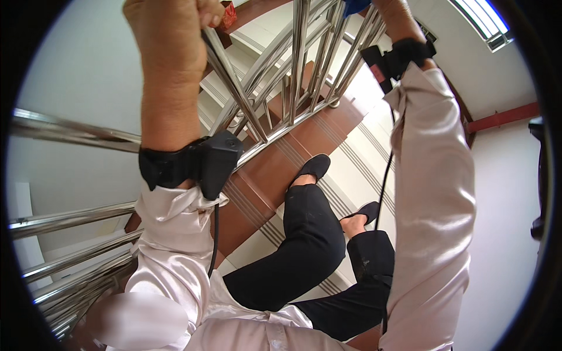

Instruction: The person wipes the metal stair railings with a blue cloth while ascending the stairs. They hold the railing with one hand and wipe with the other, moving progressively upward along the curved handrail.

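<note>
From my end I look down on a polished steel railing (pixel 296 64), the thing both hands are nearest to. The left hand (pixel 172 35) is up at its left end, fingers curled by the top of a slanting bar; I can't tell whether they clamp it. The right hand (pixel 395 7) is above the railing's right end, mostly cut off by my view, with a blue cloth-like thing (pixel 353 6) just beside it. I can't tell if that hand holds it. The two hands are well apart.

Each wrist carries a black strap; I make out the left strap (pixel 167 167) to the near side of the railing and the right strap (pixel 410 54) to its right. Brown tiles (pixel 263 181) run along the railing's foot, and pale grooved steps (pixel 357 161) lie to their near side, where I see two black shoes (pixel 314 168). Something red (pixel 228 16) sits beyond the railing's left end.
</note>
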Available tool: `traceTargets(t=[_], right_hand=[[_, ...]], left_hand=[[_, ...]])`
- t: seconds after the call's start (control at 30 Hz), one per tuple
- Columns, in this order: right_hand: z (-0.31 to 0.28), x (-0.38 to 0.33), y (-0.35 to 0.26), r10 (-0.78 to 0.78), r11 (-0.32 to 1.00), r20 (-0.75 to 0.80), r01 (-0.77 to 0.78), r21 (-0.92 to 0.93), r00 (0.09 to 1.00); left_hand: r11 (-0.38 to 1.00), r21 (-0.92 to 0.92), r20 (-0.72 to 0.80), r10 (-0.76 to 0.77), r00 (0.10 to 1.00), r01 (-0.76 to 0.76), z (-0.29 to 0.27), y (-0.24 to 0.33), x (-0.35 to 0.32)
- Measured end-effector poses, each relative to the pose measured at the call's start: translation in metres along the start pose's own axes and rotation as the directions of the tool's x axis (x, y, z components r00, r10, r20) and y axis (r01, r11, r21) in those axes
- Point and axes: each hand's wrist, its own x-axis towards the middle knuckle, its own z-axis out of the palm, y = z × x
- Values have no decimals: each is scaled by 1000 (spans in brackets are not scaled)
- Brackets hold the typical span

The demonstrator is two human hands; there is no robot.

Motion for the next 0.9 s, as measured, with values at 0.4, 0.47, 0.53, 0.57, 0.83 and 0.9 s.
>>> traceTargets(t=[0.4,0.47,0.53,0.57,0.83,0.9], right_hand=[[-30,18,24,93,991,98,-83,-102,991],[-28,22,24,96,992,111,-85,-94,989],[-31,24,27,106,990,121,-94,-101,987],[-31,25,30,111,990,126,-99,-99,986],[-47,42,41,127,988,147,-112,-104,981],[-50,49,44,133,987,158,-118,-106,978]], left_hand=[[956,233,171,141,975,-179,1,-5,5],[955,229,218,141,966,-191,-7,-3,10],[928,269,275,180,944,-256,-7,-4,11],[911,295,295,202,934,-290,-8,-4,10],[985,102,346,93,933,-136,-19,1,15],[994,73,325,59,944,-87,-17,2,14]])
